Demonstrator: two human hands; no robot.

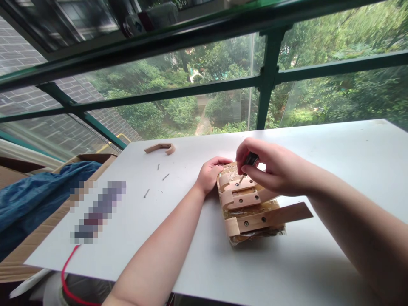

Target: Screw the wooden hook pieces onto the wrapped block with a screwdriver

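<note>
My right hand (266,163) is closed around the black handle of a small screwdriver (251,160). Its shaft slants down to a screw (237,184) in the farthest of three wooden hooks. That wooden hook (245,183) lies across a plastic-wrapped wooden board (267,208). The middle hook (248,199) and the nearest hook (277,216) each show two screws in their flat parts. With its fingers bent over the far left corner, my left hand (211,173) grips the board; some fingertips are hidden.
A loose curved wooden hook (160,147) lies on the white table (178,204) at the back left. Several loose screws (146,194) are scattered left of my arm. A red cable (65,272) leads from a pixelated object. A cardboard box (105,160) with blue cloth stands beside the table; windows rise behind.
</note>
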